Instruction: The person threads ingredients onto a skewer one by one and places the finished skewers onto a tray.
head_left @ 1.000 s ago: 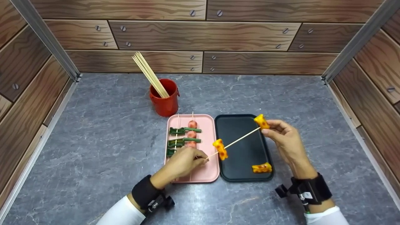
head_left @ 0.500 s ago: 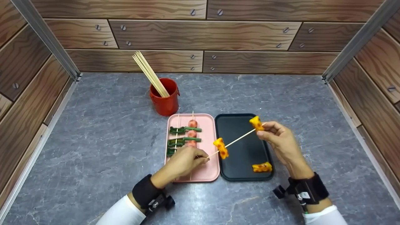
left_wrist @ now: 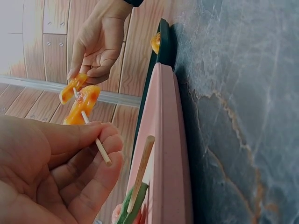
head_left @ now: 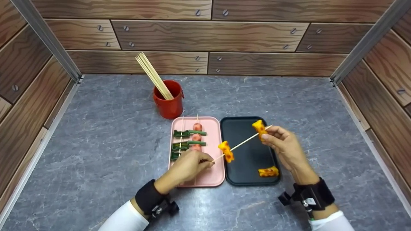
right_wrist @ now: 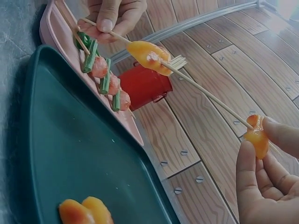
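Observation:
My left hand (head_left: 191,165) pinches the near end of a thin wooden skewer (head_left: 245,141) over the pink tray (head_left: 210,178). One yellow-orange, charred-looking food piece (head_left: 227,151) sits on the skewer not far from those fingers. Towards the other end, my right hand (head_left: 287,146) pinches a second yellow piece (right_wrist: 257,140) between thumb and fingers. The skewer runs through this piece, and its tip shows beyond it. A third yellow piece (head_left: 268,172) lies on the dark tray (head_left: 250,160), below the right hand.
On the pink tray lie a skewer of green pieces (head_left: 180,146) and another with pink balls (head_left: 197,127) and green stalks, partly hidden by my left hand. Behind stands a red bucket (head_left: 170,104) of bamboo skewers (head_left: 154,75). Wood-patterned panels (head_left: 208,37) enclose the table.
My right hand has moved left and slightly down, sliding its yellow piece along the skewer, so the tip now sticks out past it. The left hand has stayed still.

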`<state>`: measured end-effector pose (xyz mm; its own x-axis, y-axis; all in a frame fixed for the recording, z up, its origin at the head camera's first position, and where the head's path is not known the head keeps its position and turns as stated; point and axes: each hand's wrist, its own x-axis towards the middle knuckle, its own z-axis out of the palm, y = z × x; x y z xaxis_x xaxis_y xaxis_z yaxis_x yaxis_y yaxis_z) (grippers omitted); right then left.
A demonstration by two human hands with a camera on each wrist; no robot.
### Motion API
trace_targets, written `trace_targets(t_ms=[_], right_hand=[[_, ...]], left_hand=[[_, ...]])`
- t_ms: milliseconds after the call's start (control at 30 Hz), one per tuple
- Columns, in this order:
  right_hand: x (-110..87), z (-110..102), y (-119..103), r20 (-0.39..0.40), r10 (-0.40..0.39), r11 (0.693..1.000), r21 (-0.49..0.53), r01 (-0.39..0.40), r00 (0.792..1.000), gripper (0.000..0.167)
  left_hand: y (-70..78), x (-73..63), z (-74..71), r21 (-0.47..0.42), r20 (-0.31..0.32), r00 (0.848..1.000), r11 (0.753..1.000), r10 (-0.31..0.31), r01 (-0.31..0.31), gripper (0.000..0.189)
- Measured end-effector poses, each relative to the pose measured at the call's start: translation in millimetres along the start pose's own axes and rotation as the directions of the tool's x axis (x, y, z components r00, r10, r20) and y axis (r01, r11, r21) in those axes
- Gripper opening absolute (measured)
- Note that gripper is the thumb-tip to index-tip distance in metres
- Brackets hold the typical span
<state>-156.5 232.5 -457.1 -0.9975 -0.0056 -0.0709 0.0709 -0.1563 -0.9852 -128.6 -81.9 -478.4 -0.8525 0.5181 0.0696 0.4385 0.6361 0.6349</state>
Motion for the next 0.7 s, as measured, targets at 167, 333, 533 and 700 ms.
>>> trace_targets(t_ms=[167,333,533,700], right_hand=[[-0.8,5,3,0.022,0.018,1.000,-0.004,-0.018,1.000,0.027],[-2.1,9,6,0.031,0.039,0.999,-0.005,-0.039,0.999,0.026],[-4.3,17,11,0.076,0.069,0.997,-0.020,-0.068,0.995,0.027],[-7.3,21,14,0.131,0.064,0.998,-0.033,-0.060,0.989,0.026]], left_hand=[[0.3,-0.2,0.2,0.000,-0.005,1.000,1.000,0.009,-0.009,0.011],[0.9,0.0,-0.4,0.003,-0.001,1.000,1.000,0.004,-0.004,0.011],[1.1,1.3,-0.2,-0.003,0.000,1.000,1.000,-0.006,0.006,0.011],[0.4,1.7,0.1,-0.008,-0.006,1.000,1.000,-0.001,0.001,0.010]])
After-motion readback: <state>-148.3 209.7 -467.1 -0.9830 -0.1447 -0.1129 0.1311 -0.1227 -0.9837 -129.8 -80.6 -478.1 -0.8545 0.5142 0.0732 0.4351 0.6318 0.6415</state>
